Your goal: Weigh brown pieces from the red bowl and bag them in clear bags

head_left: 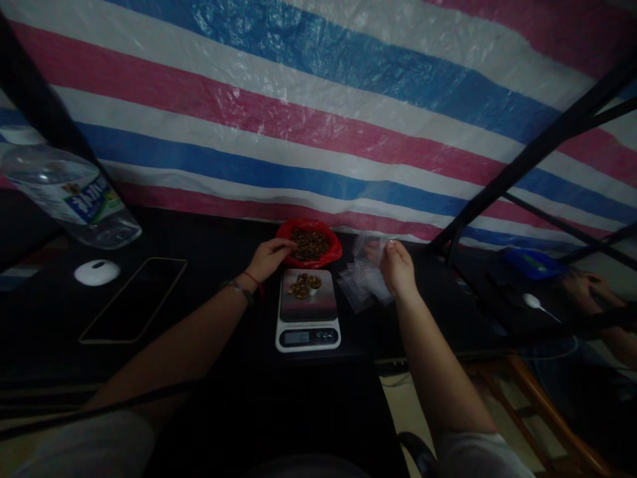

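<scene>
My left hand [269,257] reaches over the rim of a red plastic bag [334,252], its fingers drawn together at the small brown pieces [309,245] inside. What those fingertips hold, if anything, is too small to make out. Between my arms stands a white kitchen scale [308,318] with a dark platform and a display at the front. On it lie several larger brownish pieces [297,287] beside a small cup [314,284] that holds some too. My right hand [399,265] is closed on a clear plastic bag [367,247], raised above several more clear bags [359,285] on the table.
At left are a large clear bottle [74,189], a white rounded device [97,272] and a phone [134,302]. A striped sheet [308,119] hangs behind the black table. Dark metal bars [497,176] slant at right, where another person's hands [582,285] rest near a blue bag [532,263].
</scene>
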Motion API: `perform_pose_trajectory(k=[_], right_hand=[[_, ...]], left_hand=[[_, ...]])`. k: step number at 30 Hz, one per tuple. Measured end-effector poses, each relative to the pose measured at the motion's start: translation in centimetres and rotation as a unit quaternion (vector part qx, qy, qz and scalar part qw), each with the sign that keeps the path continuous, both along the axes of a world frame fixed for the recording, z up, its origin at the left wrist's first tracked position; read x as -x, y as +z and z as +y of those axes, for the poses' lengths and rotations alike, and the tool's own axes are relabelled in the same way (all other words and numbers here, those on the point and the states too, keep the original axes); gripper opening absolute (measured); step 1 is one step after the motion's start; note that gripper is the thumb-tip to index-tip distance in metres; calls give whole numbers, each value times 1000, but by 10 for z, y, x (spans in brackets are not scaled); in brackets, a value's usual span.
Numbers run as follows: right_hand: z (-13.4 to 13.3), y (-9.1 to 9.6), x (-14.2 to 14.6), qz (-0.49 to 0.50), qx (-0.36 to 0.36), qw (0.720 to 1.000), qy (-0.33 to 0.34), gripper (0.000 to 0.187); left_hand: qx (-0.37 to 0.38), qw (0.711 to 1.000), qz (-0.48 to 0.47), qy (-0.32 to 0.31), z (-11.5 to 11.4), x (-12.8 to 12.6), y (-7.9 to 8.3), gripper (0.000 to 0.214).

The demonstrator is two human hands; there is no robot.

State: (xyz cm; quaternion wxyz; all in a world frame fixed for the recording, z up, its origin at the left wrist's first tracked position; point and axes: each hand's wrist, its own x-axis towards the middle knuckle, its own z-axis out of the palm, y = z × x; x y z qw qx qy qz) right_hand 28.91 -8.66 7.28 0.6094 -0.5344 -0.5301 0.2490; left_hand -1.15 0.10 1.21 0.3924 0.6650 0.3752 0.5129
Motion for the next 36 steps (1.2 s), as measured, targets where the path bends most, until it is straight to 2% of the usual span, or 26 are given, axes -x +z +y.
perform_pose_trajectory(k=[1, 3, 7, 10, 15, 17, 18, 21, 22, 24, 27, 31, 36], right_hand=[[12, 7, 15, 61, 6, 997, 56, 39], [35, 17, 44, 123, 26, 982, 141, 38], [69, 15, 90, 111, 94, 965, 216, 38], [83, -2, 108, 86, 119, 968, 205, 37], [92, -28, 114, 17, 107, 983, 148, 34], [90, -32, 112, -24, 82, 989, 119, 30], [88, -31, 110, -48, 52, 994, 81, 29], [76, -25, 109, -119, -46, 991, -43, 29], [69, -22, 110, -134, -58, 988, -44, 28], [56, -18, 117, -147, -55, 987, 21, 28], [40, -17, 131, -174, -44, 979, 99, 34], [33, -19, 135, -233, -54, 967, 93, 23], [30, -15, 122, -262, -76, 959, 74, 22]], left_hand=[[29, 998, -48, -14, 0, 0, 0, 23], [75, 986, -136, -58, -1, 0, 2, 31], [141, 952, -233, -143, -5, 2, 5, 40], [167, 946, -243, -138, -6, 1, 4, 40], [162, 969, -157, -103, -7, -2, 4, 35], [148, 979, -110, -89, -7, -3, 5, 31], [137, 984, -89, -70, -7, -3, 6, 30], [74, 996, -30, 48, -7, -3, 10, 25], [46, 995, -9, 90, -8, -2, 12, 24], [-7, 990, 37, 133, -11, -2, 16, 23], [-79, 985, 112, 104, -20, -4, 22, 21], [-163, 968, 177, 77, -30, -7, 28, 19], [-195, 956, 200, 93, -36, -10, 32, 16]])
